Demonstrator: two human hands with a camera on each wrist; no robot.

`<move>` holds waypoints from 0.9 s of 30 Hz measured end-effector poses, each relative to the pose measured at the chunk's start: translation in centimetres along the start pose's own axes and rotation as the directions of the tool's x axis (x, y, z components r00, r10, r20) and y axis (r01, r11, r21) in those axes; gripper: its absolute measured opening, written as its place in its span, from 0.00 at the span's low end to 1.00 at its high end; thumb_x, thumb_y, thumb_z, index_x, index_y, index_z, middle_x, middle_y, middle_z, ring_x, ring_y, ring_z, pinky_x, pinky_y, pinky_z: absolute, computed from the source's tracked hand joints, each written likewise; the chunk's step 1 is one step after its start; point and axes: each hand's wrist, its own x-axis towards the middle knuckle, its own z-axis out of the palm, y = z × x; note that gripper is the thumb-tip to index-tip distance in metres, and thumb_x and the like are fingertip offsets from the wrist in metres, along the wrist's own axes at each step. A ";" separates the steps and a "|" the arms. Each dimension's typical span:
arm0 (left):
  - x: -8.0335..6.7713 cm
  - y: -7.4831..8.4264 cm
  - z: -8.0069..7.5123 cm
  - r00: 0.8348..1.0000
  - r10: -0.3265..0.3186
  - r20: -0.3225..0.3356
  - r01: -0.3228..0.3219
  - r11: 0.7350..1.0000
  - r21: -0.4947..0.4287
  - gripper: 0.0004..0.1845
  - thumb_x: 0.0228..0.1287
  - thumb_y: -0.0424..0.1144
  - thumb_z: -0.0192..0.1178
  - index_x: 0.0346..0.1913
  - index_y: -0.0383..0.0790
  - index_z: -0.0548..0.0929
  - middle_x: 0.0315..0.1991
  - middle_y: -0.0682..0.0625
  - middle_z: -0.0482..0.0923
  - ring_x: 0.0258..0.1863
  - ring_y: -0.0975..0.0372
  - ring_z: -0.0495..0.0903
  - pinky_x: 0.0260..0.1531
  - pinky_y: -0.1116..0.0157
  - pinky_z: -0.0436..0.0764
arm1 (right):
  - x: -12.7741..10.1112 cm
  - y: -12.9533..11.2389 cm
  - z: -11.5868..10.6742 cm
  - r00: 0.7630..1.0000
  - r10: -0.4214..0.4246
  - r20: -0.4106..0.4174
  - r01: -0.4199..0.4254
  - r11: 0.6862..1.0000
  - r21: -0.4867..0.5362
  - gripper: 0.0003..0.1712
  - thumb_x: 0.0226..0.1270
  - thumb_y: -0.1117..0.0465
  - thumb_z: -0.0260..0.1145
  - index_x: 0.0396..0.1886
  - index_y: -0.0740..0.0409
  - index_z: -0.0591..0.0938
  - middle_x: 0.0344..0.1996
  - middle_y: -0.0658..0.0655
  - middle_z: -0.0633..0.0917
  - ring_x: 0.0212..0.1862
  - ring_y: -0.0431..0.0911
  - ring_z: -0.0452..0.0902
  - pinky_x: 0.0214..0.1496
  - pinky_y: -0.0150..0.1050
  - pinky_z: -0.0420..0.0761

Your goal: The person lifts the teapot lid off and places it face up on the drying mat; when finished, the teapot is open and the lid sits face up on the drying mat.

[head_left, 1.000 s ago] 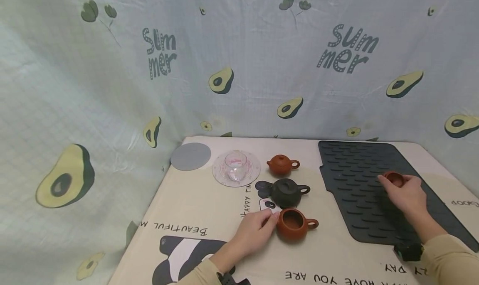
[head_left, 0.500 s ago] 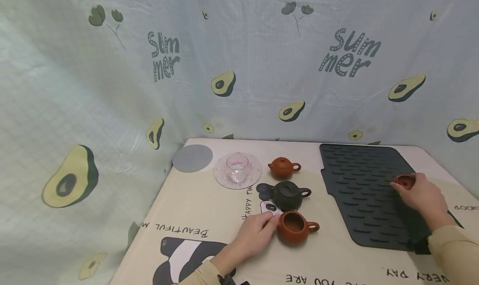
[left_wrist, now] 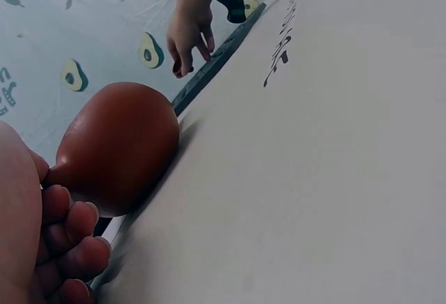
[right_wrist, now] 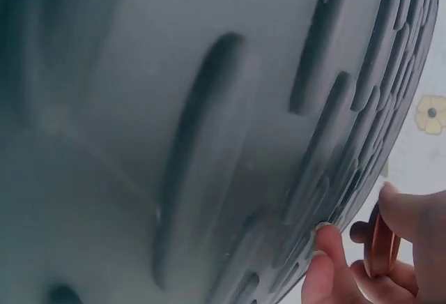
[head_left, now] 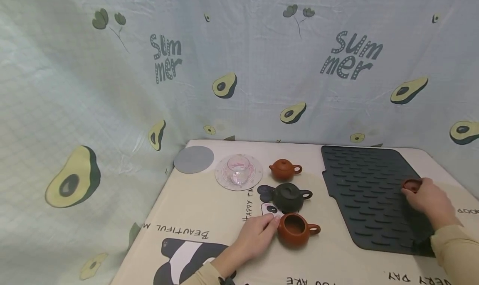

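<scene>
My left hand [head_left: 255, 237] pinches the spout of a lidless reddish-brown clay teapot [head_left: 293, 237], which stands on the table with its handle to the right. In the left wrist view the spout of the teapot [left_wrist: 122, 150] meets my fingertips [left_wrist: 83, 217]. Over the right part of a dark ridged mat, my right hand [head_left: 432, 204] holds the small reddish-brown lid [head_left: 411, 186] by its edge. The lid [right_wrist: 380, 245] is turned over, its knob towards the mat in the right wrist view. Whether it touches the mat I cannot tell.
Behind the open teapot stand a black teapot [head_left: 289, 197] and a smaller orange-brown teapot [head_left: 283, 170], both lidded. A clear glass cup [head_left: 238, 170] sits on a pink-patterned round mat [head_left: 222, 180]. A grey disc [head_left: 193, 159] lies at the far left. The dark mat [head_left: 366, 202] covers the right side.
My right hand has carried the lid to the right and lower over the dark mat. My left hand keeps its pinch on the spout. The head view has shifted slightly.
</scene>
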 end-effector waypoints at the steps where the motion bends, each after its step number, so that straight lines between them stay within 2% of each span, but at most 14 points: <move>1: 0.0 0.0 0.0 1.000 0.001 -0.003 -0.001 1.000 0.001 0.20 0.81 0.48 0.49 0.24 0.51 0.71 0.17 0.62 0.61 0.19 0.71 0.65 0.22 0.72 0.62 | 0.0 -0.1 0.0 1.000 0.014 -0.017 -0.014 1.000 0.005 0.44 0.75 0.58 0.59 0.66 0.90 0.48 0.53 0.89 0.62 0.53 0.81 0.64 0.52 0.69 0.71; 6: -0.1 0.2 -0.1 1.000 0.006 -0.011 -0.006 1.000 -0.004 0.21 0.81 0.49 0.49 0.24 0.50 0.71 0.17 0.62 0.61 0.20 0.70 0.65 0.22 0.71 0.62 | -0.3 -0.3 0.5 0.996 0.025 -0.087 -0.025 1.000 0.001 0.42 0.76 0.58 0.61 0.69 0.85 0.51 0.54 0.88 0.64 0.53 0.80 0.67 0.51 0.68 0.72; 10: -0.1 0.2 0.0 1.000 0.002 -0.005 -0.002 1.000 -0.004 0.21 0.81 0.49 0.49 0.23 0.51 0.70 0.16 0.62 0.60 0.19 0.71 0.64 0.22 0.72 0.61 | -0.2 -0.2 0.6 0.998 0.040 -0.041 -0.041 0.999 -0.031 0.40 0.73 0.61 0.63 0.71 0.79 0.54 0.55 0.87 0.65 0.55 0.79 0.67 0.52 0.68 0.72; 14: 0.1 0.2 -0.1 1.000 0.004 -0.006 -0.004 1.000 -0.001 0.21 0.81 0.48 0.49 0.23 0.51 0.70 0.16 0.62 0.60 0.19 0.70 0.64 0.22 0.72 0.61 | 0.2 -0.2 0.6 0.998 0.058 -0.004 -0.058 0.998 -0.022 0.37 0.73 0.61 0.60 0.68 0.81 0.54 0.54 0.86 0.65 0.54 0.79 0.67 0.51 0.68 0.72; 16: 0.2 0.2 -0.1 1.000 0.002 -0.006 -0.002 1.000 0.000 0.21 0.81 0.47 0.49 0.23 0.51 0.70 0.16 0.62 0.60 0.18 0.70 0.63 0.22 0.72 0.61 | 0.3 -0.1 0.6 0.998 0.059 0.000 -0.059 0.998 -0.021 0.36 0.73 0.61 0.60 0.65 0.83 0.54 0.53 0.86 0.66 0.53 0.79 0.68 0.50 0.68 0.72; 27: 0.0 0.4 -0.2 1.000 -0.002 -0.006 0.002 1.000 -0.009 0.21 0.81 0.48 0.49 0.23 0.50 0.70 0.16 0.62 0.60 0.19 0.70 0.63 0.21 0.71 0.61 | 0.2 -0.1 0.7 0.999 0.047 -0.006 -0.047 0.998 -0.035 0.34 0.73 0.61 0.59 0.63 0.82 0.56 0.53 0.86 0.68 0.55 0.79 0.67 0.52 0.68 0.72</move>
